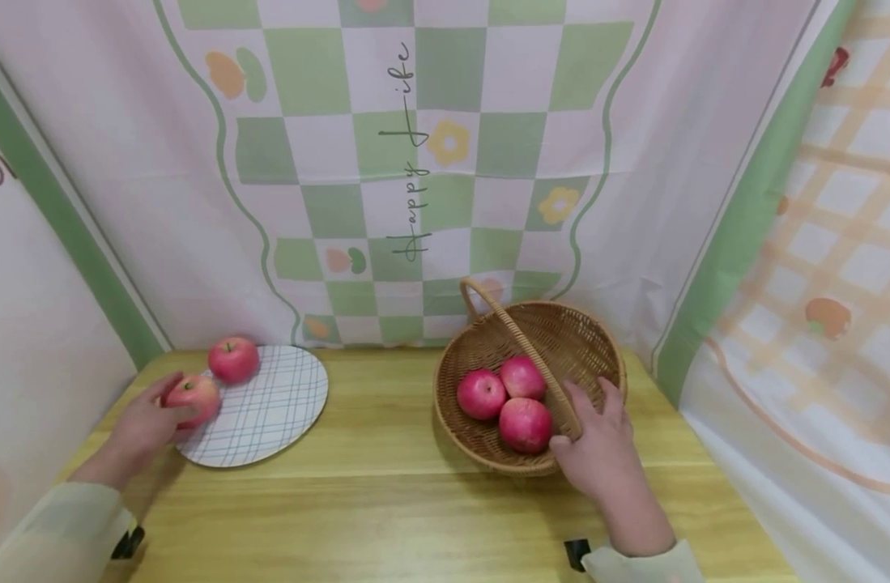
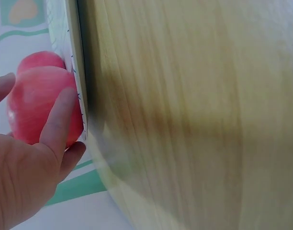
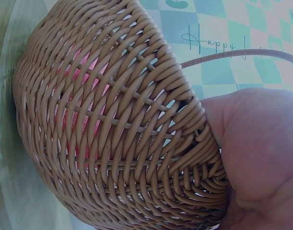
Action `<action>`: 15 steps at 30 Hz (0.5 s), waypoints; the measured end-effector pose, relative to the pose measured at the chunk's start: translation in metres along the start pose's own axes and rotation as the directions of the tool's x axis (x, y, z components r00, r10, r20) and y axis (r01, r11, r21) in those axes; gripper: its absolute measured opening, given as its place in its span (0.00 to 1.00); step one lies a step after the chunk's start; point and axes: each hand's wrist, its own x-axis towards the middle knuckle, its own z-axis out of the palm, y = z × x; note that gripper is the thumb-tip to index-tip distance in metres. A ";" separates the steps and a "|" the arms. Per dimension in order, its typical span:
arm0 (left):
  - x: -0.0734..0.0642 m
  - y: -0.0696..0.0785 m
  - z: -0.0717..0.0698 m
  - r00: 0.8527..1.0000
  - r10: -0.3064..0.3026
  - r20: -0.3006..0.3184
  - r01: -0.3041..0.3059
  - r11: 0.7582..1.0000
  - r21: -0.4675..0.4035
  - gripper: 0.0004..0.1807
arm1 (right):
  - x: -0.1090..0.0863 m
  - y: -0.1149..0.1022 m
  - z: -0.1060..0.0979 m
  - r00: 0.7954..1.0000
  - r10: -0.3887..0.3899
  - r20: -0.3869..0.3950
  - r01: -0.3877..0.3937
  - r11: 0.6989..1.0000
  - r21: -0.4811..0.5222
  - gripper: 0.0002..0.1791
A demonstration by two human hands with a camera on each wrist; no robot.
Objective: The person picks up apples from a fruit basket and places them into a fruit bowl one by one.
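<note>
On the left, my left hand [image 1: 144,417] holds a red apple [image 1: 199,401] at the edge of a round plate [image 1: 277,405] with a blue grid pattern. Its thumb and fingers lie around the sides of that apple [image 2: 39,103]. Behind it on the plate is another red apple [image 1: 233,359]. My right hand [image 1: 598,449] reaches over the near right rim of a wicker basket [image 1: 568,332], fingers spread beside the handle [image 1: 521,336]. Three red apples [image 1: 525,425] sit in the basket. The wrist view shows the palm [image 3: 261,143] against the rim, fingertips hidden.
Both the plate and basket stand on a light wooden table [image 1: 372,502]. A checkered green and white curtain [image 1: 386,162] hangs right behind the table. More cloth hangs at the left and right sides [image 1: 802,348].
</note>
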 end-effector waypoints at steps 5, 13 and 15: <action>-0.001 0.000 0.000 0.999 -0.010 -0.033 0.010 1.000 0.013 0.47 | -0.001 0.000 0.001 1.000 -0.010 -0.011 0.010 1.000 0.003 0.42; -0.005 0.002 -0.003 1.000 0.015 0.013 -0.014 0.999 -0.030 0.46 | -0.002 0.000 0.000 1.000 -0.017 -0.026 0.017 1.000 0.003 0.41; -0.006 0.003 -0.004 1.000 0.014 0.011 -0.014 1.000 -0.021 0.46 | -0.002 -0.001 0.000 1.000 -0.016 -0.022 0.016 1.000 0.004 0.41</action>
